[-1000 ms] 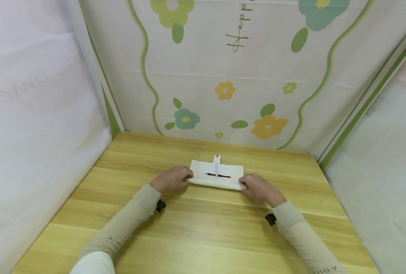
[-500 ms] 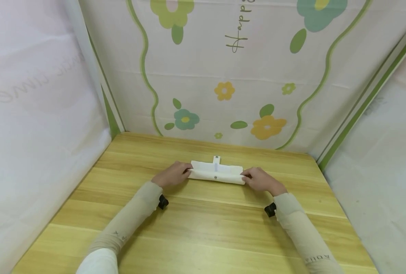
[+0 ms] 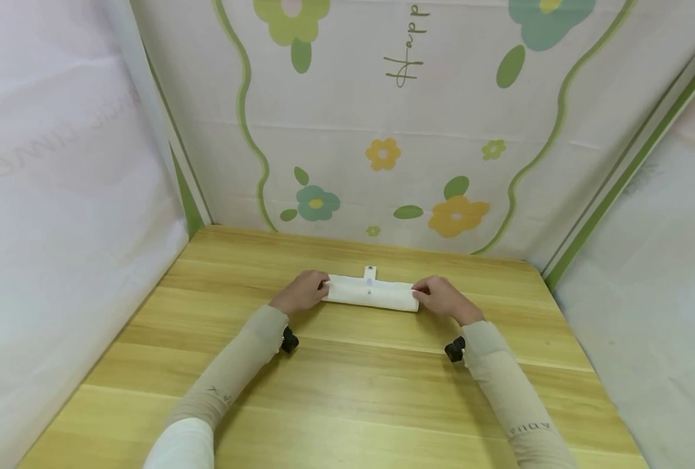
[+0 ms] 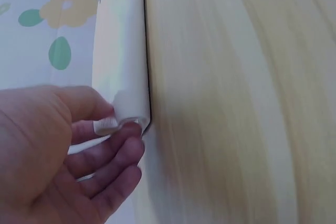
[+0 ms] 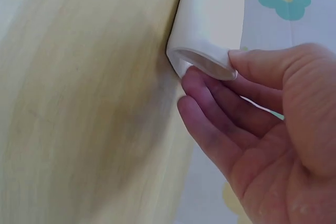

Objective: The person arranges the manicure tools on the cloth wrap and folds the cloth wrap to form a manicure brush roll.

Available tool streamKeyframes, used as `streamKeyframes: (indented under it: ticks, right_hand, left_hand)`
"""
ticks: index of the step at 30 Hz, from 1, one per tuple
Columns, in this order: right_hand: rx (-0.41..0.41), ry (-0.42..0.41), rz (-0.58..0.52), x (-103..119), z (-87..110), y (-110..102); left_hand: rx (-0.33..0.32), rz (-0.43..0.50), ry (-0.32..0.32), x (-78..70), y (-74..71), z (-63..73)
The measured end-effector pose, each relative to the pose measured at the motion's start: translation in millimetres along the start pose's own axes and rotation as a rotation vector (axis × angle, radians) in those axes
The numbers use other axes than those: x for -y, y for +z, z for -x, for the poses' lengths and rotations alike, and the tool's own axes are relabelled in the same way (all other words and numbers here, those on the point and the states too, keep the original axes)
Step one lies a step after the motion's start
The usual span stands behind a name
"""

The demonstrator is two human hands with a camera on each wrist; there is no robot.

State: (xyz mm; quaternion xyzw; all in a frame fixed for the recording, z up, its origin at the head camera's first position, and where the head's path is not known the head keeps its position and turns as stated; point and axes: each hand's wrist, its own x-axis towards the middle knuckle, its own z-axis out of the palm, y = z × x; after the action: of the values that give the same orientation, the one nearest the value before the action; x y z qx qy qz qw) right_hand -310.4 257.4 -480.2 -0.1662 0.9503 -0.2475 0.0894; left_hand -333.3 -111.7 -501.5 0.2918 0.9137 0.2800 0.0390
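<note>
A white roll-up pouch, folded into a long flat tube, lies across the far part of the table. A short strap with a metal snap sticks out from its far edge, and another snap shows on the folded flap. My left hand pinches the pouch's left end between thumb and fingers. At the right end, my right hand holds the flap's edge, its thumb on top. In the right wrist view, the open end of the fold shows a hollow loop beside my right hand. What lies inside is hidden.
The wooden table stretches toward me from the pouch. Behind it hangs a flowered cloth wall. Pale cloth walls stand at both sides. Small black cameras sit at my wrists.
Both hands have rolled the pouch's near edge away from me, over the pouch. The thin dark red stick that lay inside is now covered. The strap still points away.
</note>
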Motion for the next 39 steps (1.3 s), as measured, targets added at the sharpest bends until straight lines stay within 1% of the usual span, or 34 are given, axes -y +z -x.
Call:
streamKeyframes:
  ticks: [5, 10, 14, 19, 21, 24, 26, 28, 31, 34, 39]
  right_hand:
    - [-0.032, 0.032, -0.031, -0.7, -3.4, 3.1]
    - [-0.081, 0.040, -0.048, -2.5, -8.5, 7.9]
    - [-0.113, 0.036, -0.052, -2.7, -11.1, 10.1]
    - [-0.112, 0.042, -0.057, -1.2, -12.4, 10.0]
    - [-0.109, 0.043, -0.051, -0.4, -12.8, 9.2]
    - [-0.103, 0.037, -0.036, 2.0, -14.4, 6.7]
    - [-0.094, 0.031, -0.025, 5.9, -17.3, 4.2]
    - [-0.075, 0.016, -0.013, 11.2, -21.3, 0.6]
    - [-0.039, 0.004, 0.007, 21.8, -28.4, -5.8]
    - [-0.007, -0.006, 0.049, 33.2, -38.4, -11.4]
    - [0.024, -0.045, 0.107, 49.5, -58.7, -11.5]
  left_hand:
    - [-0.062, -0.049, -0.049, -2.9, 4.3, -2.9]
    - [-0.104, -0.077, -0.074, -7.4, 7.4, -4.5]
    - [-0.122, -0.099, -0.047, -12.6, 10.2, -8.7]
    - [-0.122, -0.120, 0.038, -19.3, 18.1, -17.1]
    - [-0.115, -0.089, 0.062, -22.4, 21.8, -19.9]
    - [-0.100, -0.001, 0.088, -26.4, 27.3, -24.6]
    - [-0.098, 0.062, 0.091, -27.3, 29.8, -26.5]
    - [-0.101, 0.094, 0.091, -26.3, 32.7, -28.4]
    - [-0.113, 0.113, 0.077, -23.4, 36.1, -30.3]
    - [-0.110, 0.126, 0.071, -21.5, 38.4, -32.3]
    - [-0.081, 0.136, 0.068, -25.2, 38.9, -34.6]
